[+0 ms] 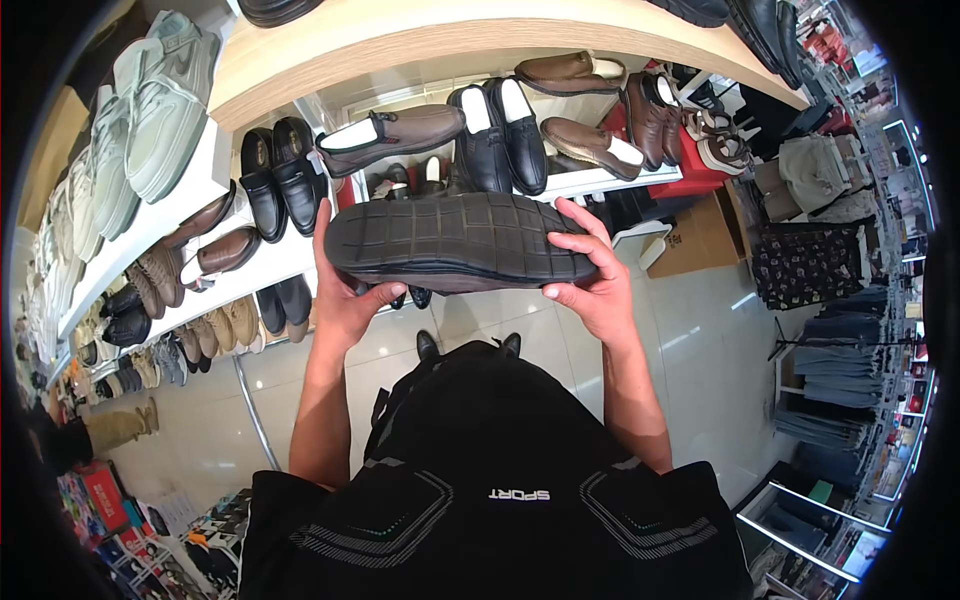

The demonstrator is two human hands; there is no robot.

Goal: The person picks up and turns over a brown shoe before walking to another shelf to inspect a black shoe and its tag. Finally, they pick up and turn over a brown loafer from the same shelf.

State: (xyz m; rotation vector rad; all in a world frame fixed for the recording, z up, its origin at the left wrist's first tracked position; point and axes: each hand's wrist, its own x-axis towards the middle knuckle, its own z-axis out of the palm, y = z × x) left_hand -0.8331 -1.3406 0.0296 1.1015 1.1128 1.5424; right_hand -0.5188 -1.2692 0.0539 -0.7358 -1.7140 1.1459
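Observation:
A dark shoe (455, 240) is held up in front of my chest, its black grooved sole turned up toward me. My left hand (345, 290) grips one end, with the thumb along the near edge and fingers on the far side. At the other end my right hand (595, 275) holds it, some fingers lying over the sole and the thumb below the near edge. The shoe's upper is mostly hidden beneath the sole. Just beyond it, black loafers (500, 140) and a brown loafer (395, 138) rest on a white shelf.
A curved wooden shelf (480, 48) arches above the loafers. Pale sneakers (165, 110) stand on the left, with more shoes in rows below. An open cardboard box (700, 240) is right of the shelf. Folded jeans (840, 350) hang further right. A person's trouser leg (115, 428) shows at left.

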